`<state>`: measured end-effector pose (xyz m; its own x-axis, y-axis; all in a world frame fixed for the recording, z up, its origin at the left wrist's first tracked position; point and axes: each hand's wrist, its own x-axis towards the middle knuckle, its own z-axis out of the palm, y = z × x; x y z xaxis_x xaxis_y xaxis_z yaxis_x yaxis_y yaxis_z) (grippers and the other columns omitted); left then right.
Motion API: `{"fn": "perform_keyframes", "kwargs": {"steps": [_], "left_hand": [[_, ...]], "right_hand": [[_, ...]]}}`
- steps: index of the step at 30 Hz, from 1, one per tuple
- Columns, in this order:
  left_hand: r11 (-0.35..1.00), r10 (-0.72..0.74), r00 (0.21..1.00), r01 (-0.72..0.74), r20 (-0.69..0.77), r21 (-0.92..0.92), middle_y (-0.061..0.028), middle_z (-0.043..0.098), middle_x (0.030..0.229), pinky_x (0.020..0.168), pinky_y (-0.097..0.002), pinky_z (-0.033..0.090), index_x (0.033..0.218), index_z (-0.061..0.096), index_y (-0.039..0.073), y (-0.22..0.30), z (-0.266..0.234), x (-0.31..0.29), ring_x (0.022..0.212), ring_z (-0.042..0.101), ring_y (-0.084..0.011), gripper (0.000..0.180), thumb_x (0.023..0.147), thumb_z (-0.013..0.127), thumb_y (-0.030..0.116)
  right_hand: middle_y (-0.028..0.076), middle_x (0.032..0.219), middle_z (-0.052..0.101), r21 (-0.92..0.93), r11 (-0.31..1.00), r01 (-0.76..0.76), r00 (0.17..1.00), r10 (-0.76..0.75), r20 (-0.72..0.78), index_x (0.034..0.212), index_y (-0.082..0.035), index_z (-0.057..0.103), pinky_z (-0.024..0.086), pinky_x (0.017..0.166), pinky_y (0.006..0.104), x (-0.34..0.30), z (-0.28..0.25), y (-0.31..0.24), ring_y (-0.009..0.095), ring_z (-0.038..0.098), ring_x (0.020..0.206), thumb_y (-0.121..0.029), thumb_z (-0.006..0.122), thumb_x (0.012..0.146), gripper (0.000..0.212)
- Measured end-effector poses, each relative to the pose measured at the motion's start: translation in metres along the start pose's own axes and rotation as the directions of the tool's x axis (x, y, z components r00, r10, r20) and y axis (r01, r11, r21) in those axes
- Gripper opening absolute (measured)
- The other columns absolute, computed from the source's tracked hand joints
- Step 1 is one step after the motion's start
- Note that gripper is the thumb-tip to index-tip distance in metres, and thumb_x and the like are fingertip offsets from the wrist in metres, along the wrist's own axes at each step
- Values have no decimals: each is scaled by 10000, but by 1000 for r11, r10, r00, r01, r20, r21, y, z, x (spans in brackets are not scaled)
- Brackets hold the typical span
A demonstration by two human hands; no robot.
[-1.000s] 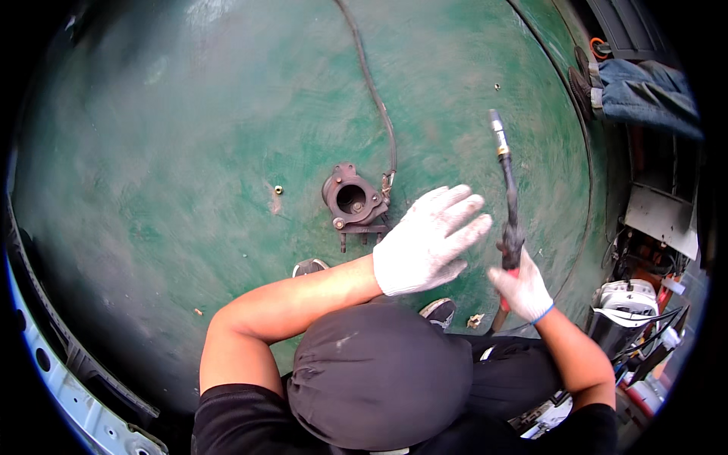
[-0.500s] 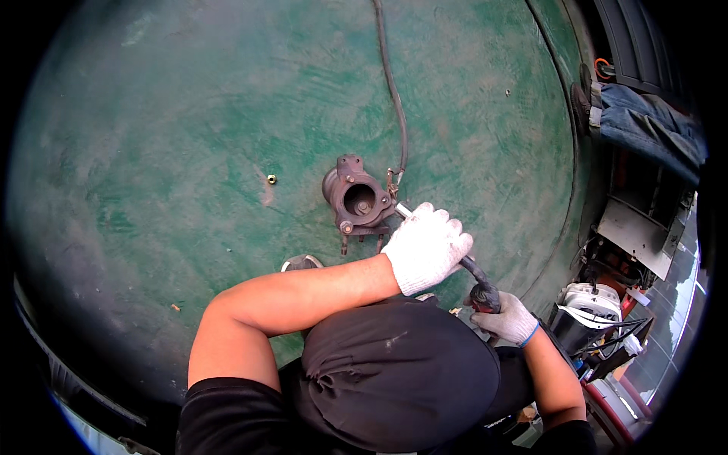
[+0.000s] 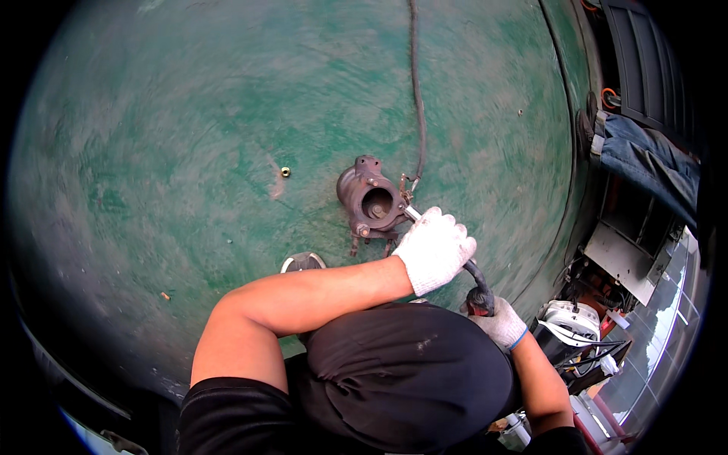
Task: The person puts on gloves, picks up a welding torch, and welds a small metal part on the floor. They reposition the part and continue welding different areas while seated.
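Green floor (image 3: 189, 98) spreads wide beneath the work, and its broadest bare stretch lies beyond and to the left of a rusty brown metal casting (image 3: 350, 189). This casting stands near the middle of the view, just beyond the 2 gloved hands, its round opening tilted upward. The left hand (image 3: 434, 250) has its fingers curled round the front part of a torch-like tool (image 3: 476, 274), whose silvery tip (image 3: 412, 213) reaches the casting's right edge; whether the 2 touch, I cannot tell. The right hand (image 3: 503, 324) grasps the tool's handle farther back, partly hidden by a black cap (image 3: 409, 371). A dark cable (image 3: 418, 98) runs down from the upper edge to a metal clip (image 3: 408, 184) at the casting's right side, so room is tighter there, with cable, clip and tool tip gathered along 1 flank. On the near side, a shoe (image 3: 303, 262) and the left forearm limit the space. A small brass-coloured nut (image 3: 285, 172) lies to the casting's left, well apart from both hands. Toward the right, a dark curved line (image 3: 562, 57) follows the floor's margin; past it are another person's jeans (image 3: 652, 155), a dark ribbed panel (image 3: 656, 61) and a white-topped machine (image 3: 569, 322), the last just beyond the right hand.
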<state>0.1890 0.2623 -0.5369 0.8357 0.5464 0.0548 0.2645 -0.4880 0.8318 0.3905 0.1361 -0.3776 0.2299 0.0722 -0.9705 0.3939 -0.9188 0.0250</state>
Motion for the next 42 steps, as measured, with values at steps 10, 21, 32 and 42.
{"fn": "perform_keyframes", "kwargs": {"steps": [10,21,32,42], "left_hand": [[1000,-5,997,4,-71,-8,-48,682,860,841,-465,482,907,709,176,0,6,-2,902,694,-264,248,940,769,414],[999,-10,995,6,-98,-38,-63,682,859,841,-470,477,897,704,168,-1,6,-1,891,692,-280,297,966,755,453],[999,-12,993,7,-114,-40,-62,681,859,837,-471,478,898,701,169,-1,7,-1,892,694,-280,302,967,755,458],[999,-16,994,12,-110,-33,-55,677,858,829,-462,477,901,700,173,-1,6,0,889,693,-273,298,965,751,459]], "right_hand": [[6,865,704,-52,998,-42,999,42,-18,1249,-55,778,588,603,315,-5,-4,-9,112,676,707,-151,801,926,337],[24,903,741,-103,995,0,999,-3,-32,1223,-41,791,584,638,316,-7,-9,-9,116,696,735,-159,816,914,331],[18,908,743,-79,997,-8,999,5,-35,1225,-45,796,586,653,318,-7,-12,-6,115,691,742,-138,819,910,329],[11,898,737,-95,995,-5,1000,2,-28,1224,-53,798,586,652,320,-8,-13,-9,109,685,732,-130,817,917,317]]}}
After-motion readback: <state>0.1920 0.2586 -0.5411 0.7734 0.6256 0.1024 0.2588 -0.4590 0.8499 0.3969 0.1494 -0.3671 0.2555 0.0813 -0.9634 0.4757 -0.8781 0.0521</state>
